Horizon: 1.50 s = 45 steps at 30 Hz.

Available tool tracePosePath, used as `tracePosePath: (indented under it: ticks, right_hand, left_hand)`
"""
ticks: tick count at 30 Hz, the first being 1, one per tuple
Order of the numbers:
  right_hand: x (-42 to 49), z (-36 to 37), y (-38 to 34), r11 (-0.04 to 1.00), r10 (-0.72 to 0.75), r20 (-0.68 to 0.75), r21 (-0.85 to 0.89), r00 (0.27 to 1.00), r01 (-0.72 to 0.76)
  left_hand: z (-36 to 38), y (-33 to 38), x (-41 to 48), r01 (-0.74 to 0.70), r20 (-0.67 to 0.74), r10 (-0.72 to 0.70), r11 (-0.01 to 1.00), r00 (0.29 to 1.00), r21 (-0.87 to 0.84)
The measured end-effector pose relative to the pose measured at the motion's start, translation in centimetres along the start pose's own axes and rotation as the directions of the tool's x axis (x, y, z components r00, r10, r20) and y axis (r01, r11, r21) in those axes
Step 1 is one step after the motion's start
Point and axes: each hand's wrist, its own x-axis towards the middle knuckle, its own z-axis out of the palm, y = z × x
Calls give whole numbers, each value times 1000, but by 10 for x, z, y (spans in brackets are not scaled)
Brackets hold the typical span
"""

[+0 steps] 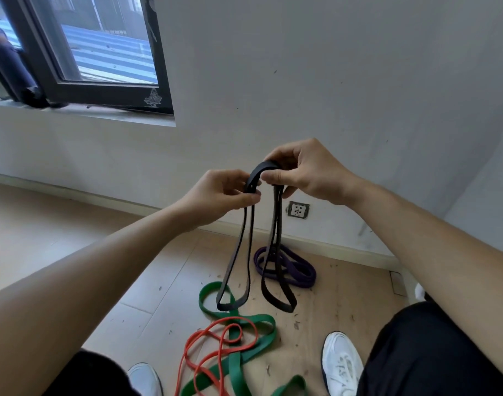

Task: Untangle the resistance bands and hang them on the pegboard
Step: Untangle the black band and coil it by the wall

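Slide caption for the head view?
Left hand and right hand grip the black band above the green band, red band and purple band on the floor.

Behind the grip stands a pale grey wall (344, 67) with a few small marks. Up and to the left of the grip, a window (102, 52) with a dark frame lets daylight in above a pale sill (82, 113). Just right of the grip and a little lower, a socket (298, 210) sits in the wall. Below the grip lies a light wooden floor (73, 224) with a cream baseboard (102, 195) and small scattered bits (296, 325).

Left hand (220, 192), right hand (310, 172): fingers (273, 177) pinched
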Motion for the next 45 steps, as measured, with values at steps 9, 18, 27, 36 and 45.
tracePosePath:
  ticks: [9, 18, 27, 36, 45]
  right_hand:
    - [3, -14, -15, 974, -141, -148, 157, 979, 164]
    - [0, -22, -15, 904, -89, -188, 396, 978, 158]
    - [-5, -35, -8, 861, 59, -308, 497, 950, 108]
    - [-5, -57, 5, 773, 209, -426, 623, 880, 118]
    - [-15, -68, 71, 770, 398, -294, 622, 869, -143]
  left_hand:
    - [32, -1, 6, 68, 47, -60, 981, 997, -179]
    - [52, 5, 13, 64, 95, -45, 977, 994, -206]
    - [43, 0, 11, 107, 147, -81, 978, 986, -181]
    - [32, -19, 5, 146, 318, -140, 989, 938, 6]
    - [5, -22, 6, 157, 176, -140, 984, 974, -85]
